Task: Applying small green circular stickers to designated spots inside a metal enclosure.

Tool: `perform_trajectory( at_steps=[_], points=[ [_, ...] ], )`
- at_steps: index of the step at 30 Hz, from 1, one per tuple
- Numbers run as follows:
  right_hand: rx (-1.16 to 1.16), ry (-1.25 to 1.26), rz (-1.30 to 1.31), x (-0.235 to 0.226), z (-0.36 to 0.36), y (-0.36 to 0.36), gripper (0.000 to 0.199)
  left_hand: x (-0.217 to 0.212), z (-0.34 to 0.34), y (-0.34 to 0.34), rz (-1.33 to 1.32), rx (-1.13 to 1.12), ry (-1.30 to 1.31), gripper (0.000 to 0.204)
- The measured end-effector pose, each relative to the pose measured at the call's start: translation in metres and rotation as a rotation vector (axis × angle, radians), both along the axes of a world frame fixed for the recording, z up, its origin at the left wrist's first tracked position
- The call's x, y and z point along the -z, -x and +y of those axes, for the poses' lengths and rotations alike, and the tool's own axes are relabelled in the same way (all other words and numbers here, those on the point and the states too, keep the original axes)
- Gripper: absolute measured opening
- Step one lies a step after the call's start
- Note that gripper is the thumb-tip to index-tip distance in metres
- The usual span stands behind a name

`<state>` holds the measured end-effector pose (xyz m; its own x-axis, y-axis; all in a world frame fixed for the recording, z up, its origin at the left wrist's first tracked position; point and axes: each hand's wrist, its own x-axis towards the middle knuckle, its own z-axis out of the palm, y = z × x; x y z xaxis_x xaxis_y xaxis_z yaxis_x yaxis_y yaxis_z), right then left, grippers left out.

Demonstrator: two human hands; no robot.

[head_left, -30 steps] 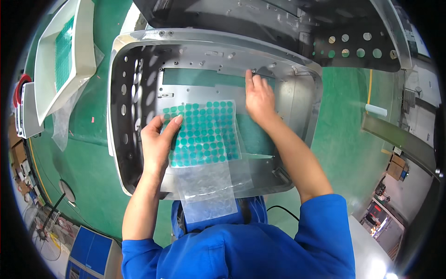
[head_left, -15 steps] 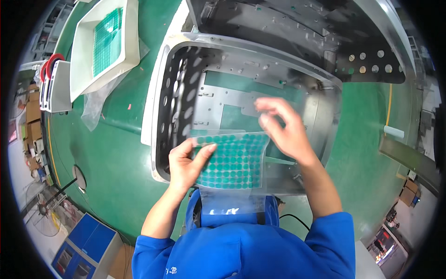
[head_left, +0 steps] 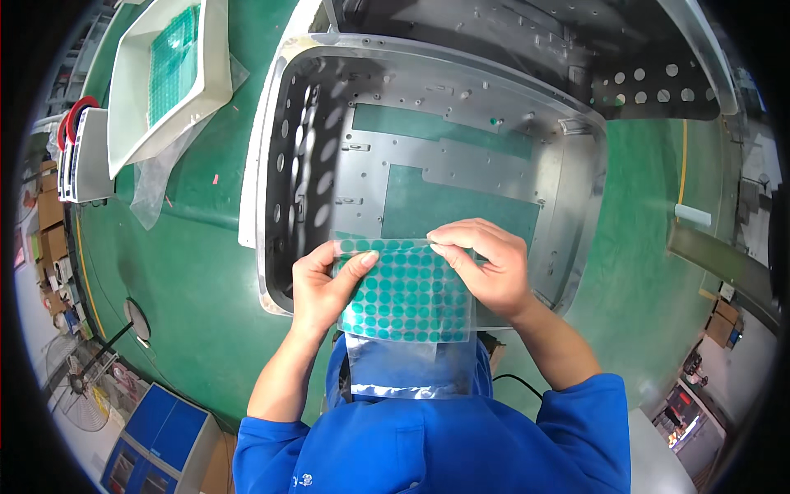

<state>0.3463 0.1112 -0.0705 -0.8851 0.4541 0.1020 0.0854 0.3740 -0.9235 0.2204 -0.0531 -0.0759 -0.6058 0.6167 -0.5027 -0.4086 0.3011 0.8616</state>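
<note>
A sheet of round green stickers [head_left: 403, 296] hangs in front of me, with a clear plastic bag [head_left: 411, 365] around or behind its lower part. My left hand [head_left: 322, 286] grips the sheet's upper left, thumb in front. At its top edge, right of the middle, my right hand [head_left: 487, 265] pinches with thumb and forefinger; whether it holds the sheet, its backing or the bag edge cannot be made out. Behind the sheet lies an open metal housing [head_left: 362, 177] with cut-outs and small studs in its base.
A dark metal panel with round holes [head_left: 658, 82] stands up at the housing's far right side. To the left, a white tray [head_left: 216, 90] holds more green sticker sheets [head_left: 174, 66]. A fan [head_left: 78, 375] and a blue cabinet [head_left: 156, 432] stand at lower left.
My right hand has come down and left from above the housing to pinch the sheet's top edge. My left hand keeps its grip. The view has shifted slightly.
</note>
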Motion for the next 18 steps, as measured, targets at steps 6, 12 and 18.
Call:
perform_trajectory(
  at_steps=[6,12,18],
  points=[
    [-0.012,-0.488,0.216,0.008,-0.003,0.001,0.02,0.0,-0.001,0.005,-0.06,0.017,0.011,0.013],
    [0.014,-0.614,0.279,0.017,-0.005,0.003,0.021,-0.003,0.002,0.007,-0.078,0.013,0.034,0.013],
    [-0.05,-0.611,0.253,0.023,0.002,0.006,0.017,-0.003,0.003,0.01,-0.086,0.027,0.062,0.014]
  ],
)
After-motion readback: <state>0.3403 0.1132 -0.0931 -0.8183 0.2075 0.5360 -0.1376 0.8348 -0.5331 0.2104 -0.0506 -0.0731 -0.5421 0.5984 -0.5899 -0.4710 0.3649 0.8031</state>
